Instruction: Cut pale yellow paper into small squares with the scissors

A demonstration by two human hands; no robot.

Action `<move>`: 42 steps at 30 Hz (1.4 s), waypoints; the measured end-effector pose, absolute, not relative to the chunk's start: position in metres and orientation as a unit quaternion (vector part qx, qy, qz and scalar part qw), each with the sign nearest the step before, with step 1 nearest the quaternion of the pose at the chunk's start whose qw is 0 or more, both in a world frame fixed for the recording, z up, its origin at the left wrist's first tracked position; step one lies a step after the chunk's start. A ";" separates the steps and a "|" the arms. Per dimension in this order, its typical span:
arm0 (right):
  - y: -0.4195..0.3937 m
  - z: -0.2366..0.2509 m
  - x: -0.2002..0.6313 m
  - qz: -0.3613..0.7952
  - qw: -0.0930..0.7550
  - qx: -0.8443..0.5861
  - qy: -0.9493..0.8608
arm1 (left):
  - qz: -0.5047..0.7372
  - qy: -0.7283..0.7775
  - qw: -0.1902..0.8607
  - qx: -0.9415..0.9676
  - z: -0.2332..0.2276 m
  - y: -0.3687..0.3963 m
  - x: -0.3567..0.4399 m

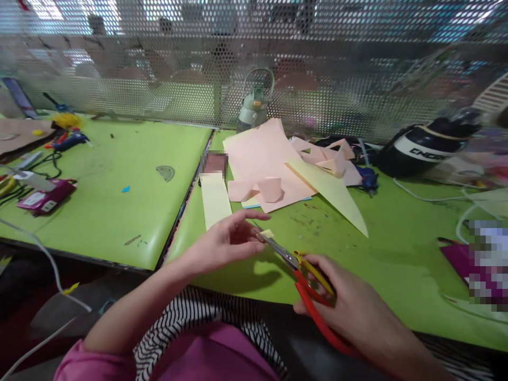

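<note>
My right hand point(349, 296) grips a pair of scissors point(291, 259) with one red and one yellow handle, blades pointing left and away from me. At the blade tips is a small piece of pale yellow paper point(267, 233). My left hand point(228, 241) holds that piece at its fingertips, with the index finger stretched out above; the exact grip is partly hidden. Just beyond my left hand a pale yellow paper strip point(215, 198) lies on the green table point(246, 280). Farther back are pink paper sheets point(262, 153) and a curved yellow sheet point(333, 193).
A green bottle point(254, 108) stands by the perforated metal screen point(178, 69). A black bottle point(428, 143) lies at the right, near white cables. At the left are a clear protractor point(165, 172), a blue glue gun point(70, 141) and a magenta box point(46, 197). A gap divides the tabletops.
</note>
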State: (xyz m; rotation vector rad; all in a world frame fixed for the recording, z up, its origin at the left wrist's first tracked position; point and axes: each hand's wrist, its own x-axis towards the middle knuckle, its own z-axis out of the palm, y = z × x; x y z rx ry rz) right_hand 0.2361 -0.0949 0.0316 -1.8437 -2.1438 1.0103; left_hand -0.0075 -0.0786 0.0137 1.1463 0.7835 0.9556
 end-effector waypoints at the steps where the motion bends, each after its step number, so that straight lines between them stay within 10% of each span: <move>1: -0.094 0.032 0.238 0.335 0.065 -0.606 -0.718 | 0.405 0.353 0.658 0.528 0.016 -0.078 -0.009; 30: -0.098 0.015 0.257 0.529 0.091 -0.565 -0.626 | 0.478 0.404 0.626 0.464 0.009 -0.081 0.017; 42: -0.088 0.010 0.279 0.527 0.022 -0.552 -0.646 | 0.291 0.388 0.729 0.483 0.016 -0.060 0.000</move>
